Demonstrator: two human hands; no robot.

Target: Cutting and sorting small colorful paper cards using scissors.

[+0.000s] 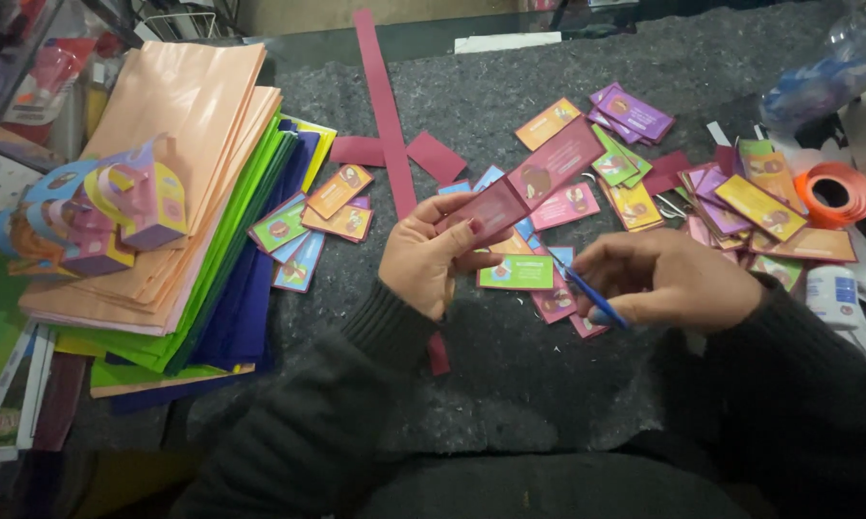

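My left hand [431, 252] pinches the near end of a long maroon printed strip [538, 178] that slants up to the right above the grey felt surface [510, 375]. My right hand [668, 279] is closed around the blue handle of a pair of scissors [591, 293], held low just right of the strip. Under both hands lie several small coloured cards, among them a green one [516, 273]. More cards in yellow, purple and pink [740, 207] spread out to the right.
A stack of peach, green and blue paper sheets [193, 183] lies at the left, with folded paper pieces [116, 211] on top. A long maroon paper strip [385, 106] runs up the middle. An orange tape roll [836, 192] and a white bottle [831, 293] sit at the right.
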